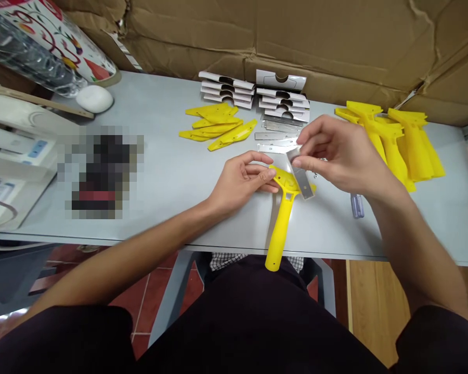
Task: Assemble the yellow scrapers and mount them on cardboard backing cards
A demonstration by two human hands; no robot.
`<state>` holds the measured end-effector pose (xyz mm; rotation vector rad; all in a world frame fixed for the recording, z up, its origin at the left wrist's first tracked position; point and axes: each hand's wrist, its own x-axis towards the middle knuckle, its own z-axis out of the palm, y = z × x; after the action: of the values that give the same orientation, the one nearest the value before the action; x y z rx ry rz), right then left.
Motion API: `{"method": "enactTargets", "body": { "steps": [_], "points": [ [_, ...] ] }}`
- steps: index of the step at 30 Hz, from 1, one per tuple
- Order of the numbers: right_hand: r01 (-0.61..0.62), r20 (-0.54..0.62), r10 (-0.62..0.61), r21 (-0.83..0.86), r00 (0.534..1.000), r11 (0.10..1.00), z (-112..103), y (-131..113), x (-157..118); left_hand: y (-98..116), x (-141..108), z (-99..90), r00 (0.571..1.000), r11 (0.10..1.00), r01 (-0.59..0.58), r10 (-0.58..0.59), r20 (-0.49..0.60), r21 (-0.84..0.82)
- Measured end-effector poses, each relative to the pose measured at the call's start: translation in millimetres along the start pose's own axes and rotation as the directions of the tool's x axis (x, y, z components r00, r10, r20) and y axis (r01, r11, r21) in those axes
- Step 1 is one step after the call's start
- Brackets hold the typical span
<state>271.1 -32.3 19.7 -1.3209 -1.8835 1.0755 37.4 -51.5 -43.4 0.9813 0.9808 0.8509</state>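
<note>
My left hand (246,179) pinches the left end of the head of a yellow plastic scraper handle (280,228), whose grip sticks out over the table's front edge. Between the thumb and fingers of my right hand (335,153) is a flat metal scraper blade (303,179), tilted just above the right part of that head. Behind the hands lie several more metal blades (273,136). Yellow cover plates (232,135) are piled to the left of these blades. Small screws (315,175) show partly under my right hand.
Folded white cardboard sleeves (283,96) stand in two rows at the back. More yellow handles (407,145) are heaped on the right, near a small clear-blue plastic piece (357,205). A blurred dark object (105,174), a white round item (94,98) and a water bottle (27,57) occupy the left.
</note>
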Motion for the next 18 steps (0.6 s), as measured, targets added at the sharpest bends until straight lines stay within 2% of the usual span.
{"method": "enactTargets", "body": {
  "steps": [3,7,11,15,18],
  "points": [
    [0.007,0.121,-0.001,-0.047,0.993,0.999,4.8,4.8,18.5,0.1,1.0,-1.6,1.0,1.0,-0.006,0.006,0.006,-0.018],
    [0.061,0.147,-0.05,-0.068,0.988,0.996,12.8,14.8,30.6,1.9,0.6,-1.6,1.0,1.0,-0.002,0.002,-0.002,-0.022],
    [0.12,0.188,-0.102,-0.083,0.977,0.989,21.7,16.8,30.6,3.6,-1.1,0.7,0.999,1.0,0.021,-0.02,-0.039,0.011],
    [0.097,0.142,-0.084,-0.087,0.986,0.991,22.5,15.7,18.9,4.8,-0.9,2.4,0.994,0.999,0.03,-0.027,-0.102,0.031],
    [-0.022,0.056,0.025,-0.061,0.998,0.998,14.8,18.1,-0.9,4.9,0.3,2.4,0.991,0.999,0.029,-0.026,-0.131,0.022]
  ]
}}
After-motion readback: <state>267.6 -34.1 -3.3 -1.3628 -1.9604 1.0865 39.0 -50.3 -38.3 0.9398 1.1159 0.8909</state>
